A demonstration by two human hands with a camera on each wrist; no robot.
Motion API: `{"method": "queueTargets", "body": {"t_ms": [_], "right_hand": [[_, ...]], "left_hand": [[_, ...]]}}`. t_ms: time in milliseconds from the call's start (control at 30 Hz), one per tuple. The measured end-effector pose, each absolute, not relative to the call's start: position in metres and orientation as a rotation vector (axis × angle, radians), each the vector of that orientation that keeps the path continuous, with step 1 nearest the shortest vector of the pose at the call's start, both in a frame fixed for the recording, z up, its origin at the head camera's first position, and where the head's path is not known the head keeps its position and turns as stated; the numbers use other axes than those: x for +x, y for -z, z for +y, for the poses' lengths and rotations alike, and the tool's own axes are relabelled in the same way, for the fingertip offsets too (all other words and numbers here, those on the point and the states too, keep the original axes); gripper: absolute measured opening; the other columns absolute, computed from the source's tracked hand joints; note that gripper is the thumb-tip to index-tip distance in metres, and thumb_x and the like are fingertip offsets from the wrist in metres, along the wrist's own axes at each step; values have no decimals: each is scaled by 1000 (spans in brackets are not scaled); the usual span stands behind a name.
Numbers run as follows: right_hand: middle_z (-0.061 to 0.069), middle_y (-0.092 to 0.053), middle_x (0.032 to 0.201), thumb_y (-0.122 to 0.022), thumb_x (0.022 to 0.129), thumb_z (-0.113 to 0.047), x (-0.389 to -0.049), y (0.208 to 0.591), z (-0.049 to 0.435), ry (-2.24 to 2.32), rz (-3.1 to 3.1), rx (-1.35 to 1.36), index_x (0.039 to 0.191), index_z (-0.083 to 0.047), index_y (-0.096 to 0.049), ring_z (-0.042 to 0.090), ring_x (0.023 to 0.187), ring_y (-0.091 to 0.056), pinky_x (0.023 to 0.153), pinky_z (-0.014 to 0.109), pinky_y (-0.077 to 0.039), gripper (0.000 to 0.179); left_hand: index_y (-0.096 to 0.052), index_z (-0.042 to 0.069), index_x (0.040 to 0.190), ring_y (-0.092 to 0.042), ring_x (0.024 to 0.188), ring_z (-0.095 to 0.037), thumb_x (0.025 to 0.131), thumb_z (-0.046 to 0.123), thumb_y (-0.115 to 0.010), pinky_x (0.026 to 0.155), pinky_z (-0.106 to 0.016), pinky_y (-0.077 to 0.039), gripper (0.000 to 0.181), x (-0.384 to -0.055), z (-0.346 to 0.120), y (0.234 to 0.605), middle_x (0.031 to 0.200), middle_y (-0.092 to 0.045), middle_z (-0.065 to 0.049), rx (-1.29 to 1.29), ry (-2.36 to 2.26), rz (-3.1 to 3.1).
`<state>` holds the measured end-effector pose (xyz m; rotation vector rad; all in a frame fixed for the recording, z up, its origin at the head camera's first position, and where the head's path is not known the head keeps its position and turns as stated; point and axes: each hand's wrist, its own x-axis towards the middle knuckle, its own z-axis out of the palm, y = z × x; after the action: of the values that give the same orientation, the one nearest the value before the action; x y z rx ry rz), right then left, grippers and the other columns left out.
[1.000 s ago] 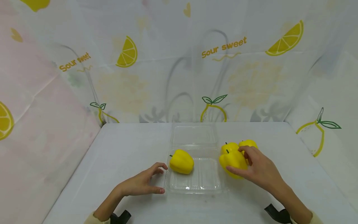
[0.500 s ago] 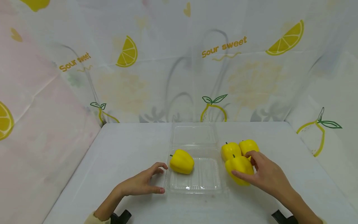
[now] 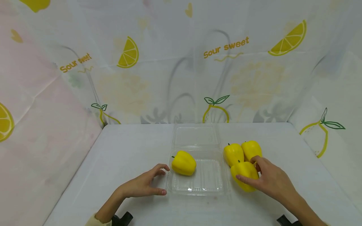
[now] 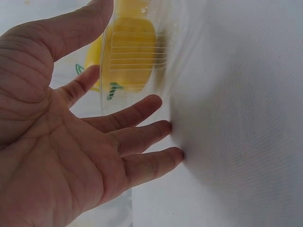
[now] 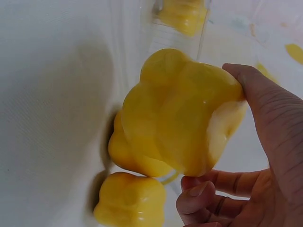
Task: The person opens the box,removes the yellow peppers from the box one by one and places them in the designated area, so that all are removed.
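Note:
My right hand (image 3: 272, 179) pinches a yellow bell pepper (image 3: 244, 175) between its thumb and fingers. In the right wrist view, that held pepper (image 5: 177, 113) has its lobed underside facing the camera and overlaps a pepper behind it. Two more bell peppers, a left one (image 3: 233, 153) and a right one (image 3: 251, 150), stand upright just beyond it. To the left lies a clear plastic clamshell box (image 3: 209, 175) with its lid folded back. One bell pepper (image 3: 183, 163) rests on its side in the box's left half. My left hand (image 3: 144, 183) is spread at the box's left rim, fingers loosely extended.
The transparent lid (image 3: 196, 136) lies flat behind the box. A white table (image 3: 127, 141) carries everything, backed by a lemon-print cloth (image 3: 169, 78). More cloth hangs at both sides.
My right hand has drawn the held bell pepper nearer and to the right, showing more of the two behind. My left hand, the box and its pepper have stayed in place.

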<state>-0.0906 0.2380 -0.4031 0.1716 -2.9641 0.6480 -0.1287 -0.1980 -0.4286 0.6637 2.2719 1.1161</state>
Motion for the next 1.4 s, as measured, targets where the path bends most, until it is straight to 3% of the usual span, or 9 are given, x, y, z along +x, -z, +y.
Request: {"method": "queueTargets", "body": {"t_ms": [400,800,1200,1400], "right_hand": [[1,-54,83,-72,71,-73,-94,419,232,-672,-3022,119,105,-8,-57,15,67,-49,57,31,-41,75],[1,-50,80,-75,67,-73,-93,430,229,-619,-3001,120,105,-10,-52,14,59,-44,50,29,-38,77],[-2,-48,77,-75,61,-77,-90,426,234,-616,-3027,187,121,-8,-54,12,58,-42,51,29,-37,94],[-5,-47,73,-76,60,-76,-88,424,237,-629,-3047,222,123,-10,-56,11,58,-41,50,28,-36,93]], "left_hand": [[-35,22,140,-40,134,-35,87,33,-77,106,-65,-29,68,-128,-197,427,142,-47,-14,669,-1107,2276],[-35,23,140,-40,135,-36,87,30,-78,106,-66,-28,69,-128,-196,425,143,-46,-14,659,-1120,2257],[-35,23,140,-39,135,-36,87,32,-77,106,-66,-28,68,-128,-197,427,143,-47,-15,660,-1117,2261],[-35,23,140,-39,135,-35,87,33,-78,107,-65,-27,68,-128,-198,426,143,-47,-15,643,-1112,2267]]}}
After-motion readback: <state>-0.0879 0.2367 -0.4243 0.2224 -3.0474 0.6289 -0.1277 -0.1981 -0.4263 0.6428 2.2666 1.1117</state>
